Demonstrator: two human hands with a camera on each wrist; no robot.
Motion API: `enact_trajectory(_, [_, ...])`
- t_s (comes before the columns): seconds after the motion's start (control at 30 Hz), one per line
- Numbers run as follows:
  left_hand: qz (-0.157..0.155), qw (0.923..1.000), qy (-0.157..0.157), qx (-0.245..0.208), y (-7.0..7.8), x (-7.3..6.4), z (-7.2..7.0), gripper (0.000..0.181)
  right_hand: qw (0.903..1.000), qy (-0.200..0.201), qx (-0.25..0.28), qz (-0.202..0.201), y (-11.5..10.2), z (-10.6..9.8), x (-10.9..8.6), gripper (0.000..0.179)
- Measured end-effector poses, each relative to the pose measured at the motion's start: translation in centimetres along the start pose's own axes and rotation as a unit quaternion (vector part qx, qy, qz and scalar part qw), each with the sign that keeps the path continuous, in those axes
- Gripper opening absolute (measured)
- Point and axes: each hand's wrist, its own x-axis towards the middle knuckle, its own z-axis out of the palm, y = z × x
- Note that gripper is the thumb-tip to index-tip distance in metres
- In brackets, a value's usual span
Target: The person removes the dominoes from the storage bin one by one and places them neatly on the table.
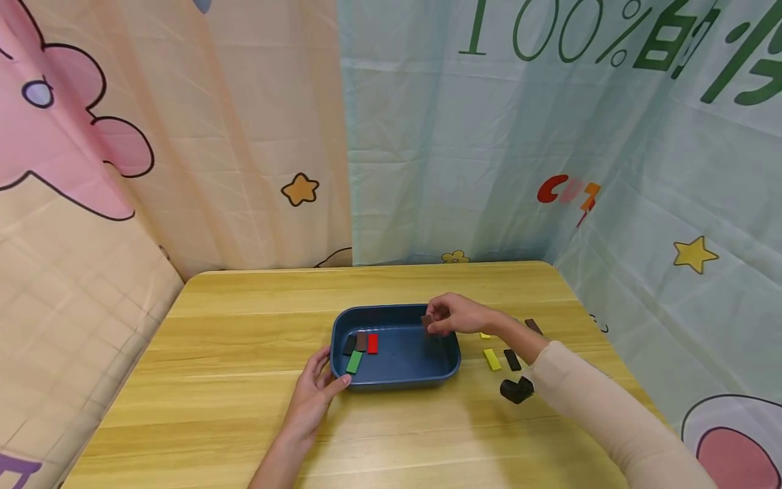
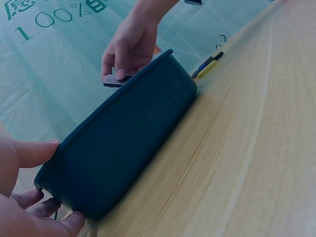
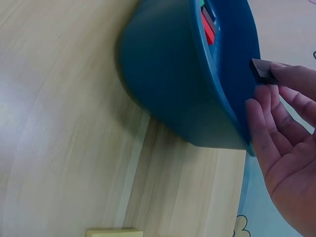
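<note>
A dark blue rectangular bin [image 1: 403,356] sits on the wooden table. At its near left corner my left hand [image 1: 313,390] grips the wall, thumb by the rim and fingers around the outside. My right hand [image 1: 459,314] pinches a flat brown block [image 1: 426,321] between thumb and fingers, over the bin's right end. In the right wrist view that block [image 3: 263,71] is above the bin's inside. Toward the left of the bin's floor lie a black block [image 1: 349,344], another brown block [image 1: 361,341], a red block [image 1: 373,343] and a green block [image 1: 354,363].
Right of the bin lie a yellow block [image 1: 492,359], a black block [image 1: 512,360] and a brown block [image 1: 533,327], partly behind the right forearm. A black curved object [image 1: 516,390] is closer to me. Printed curtains [image 1: 415,170] hang behind the table [image 1: 232,367].
</note>
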Motion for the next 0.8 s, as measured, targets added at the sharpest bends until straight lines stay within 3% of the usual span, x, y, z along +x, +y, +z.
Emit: enact_trajectory(0.8, [-0.004,1.0000,0.000,-0.002,0.1,-0.1,0.1,0.074,0.9988,0.041,0.025,0.007,3.2,-2.6,-5.3,0.011])
